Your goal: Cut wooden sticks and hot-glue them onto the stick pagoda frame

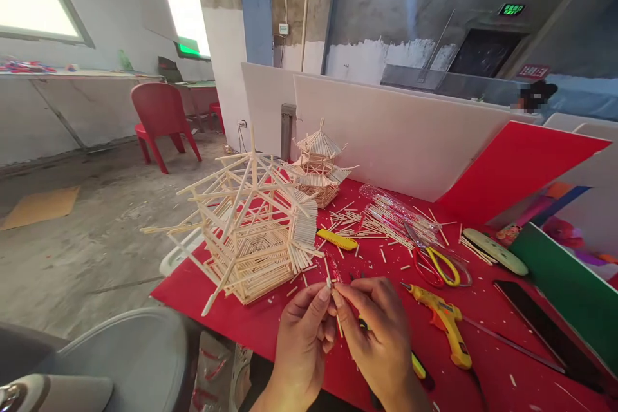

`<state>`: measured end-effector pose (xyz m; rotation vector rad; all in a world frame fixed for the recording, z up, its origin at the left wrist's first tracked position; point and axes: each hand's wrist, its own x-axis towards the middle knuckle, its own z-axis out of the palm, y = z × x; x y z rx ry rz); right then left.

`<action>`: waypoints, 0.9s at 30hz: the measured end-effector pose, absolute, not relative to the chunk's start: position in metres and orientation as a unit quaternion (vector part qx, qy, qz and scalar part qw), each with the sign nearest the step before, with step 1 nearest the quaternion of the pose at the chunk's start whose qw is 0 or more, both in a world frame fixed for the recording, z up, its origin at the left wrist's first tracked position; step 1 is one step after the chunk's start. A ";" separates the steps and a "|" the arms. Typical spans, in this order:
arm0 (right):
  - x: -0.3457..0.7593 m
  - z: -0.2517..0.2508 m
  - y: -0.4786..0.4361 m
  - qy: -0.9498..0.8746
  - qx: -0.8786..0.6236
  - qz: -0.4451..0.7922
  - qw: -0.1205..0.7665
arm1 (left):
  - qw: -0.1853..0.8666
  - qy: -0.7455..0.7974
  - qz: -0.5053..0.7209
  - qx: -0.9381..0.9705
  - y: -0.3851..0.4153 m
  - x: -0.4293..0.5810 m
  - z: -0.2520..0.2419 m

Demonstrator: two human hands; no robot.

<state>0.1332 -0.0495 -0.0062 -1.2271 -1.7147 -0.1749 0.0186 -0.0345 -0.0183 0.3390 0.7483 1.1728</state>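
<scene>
My left hand (303, 335) and my right hand (379, 331) meet over the red table (270, 328), fingertips pinched together on a short thin wooden stick (329, 282). More stick ends show under my right fingers. Just left of my hands stands a large open-frame pavilion model (248, 232) built of wooden sticks. Behind it stands a smaller finished stick pavilion (318, 164).
Loose sticks (381, 222), a clear plastic bag, a yellow cutter (337, 239), red-and-yellow scissors (434, 264) and a yellow glue gun (449, 325) lie on the table. A black ruler (541, 328) lies right. White, red and green boards stand behind. A red chair (161, 112) is far left.
</scene>
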 end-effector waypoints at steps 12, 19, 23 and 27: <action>0.145 -0.021 -0.043 -0.761 -0.499 -0.133 0.393 | 0.633 0.413 0.544 0.364 -0.029 0.017 -0.032; 0.146 -0.031 -0.045 -0.763 -0.497 -0.110 0.398 | 0.541 0.449 0.551 0.450 -0.032 0.016 -0.026; 0.143 -0.036 -0.042 -0.737 -0.513 -0.084 0.432 | 0.520 0.449 0.560 0.463 -0.034 0.018 -0.029; 0.138 -0.038 -0.039 -0.700 -0.532 -0.042 0.475 | 0.526 0.443 0.551 0.472 -0.038 0.020 -0.027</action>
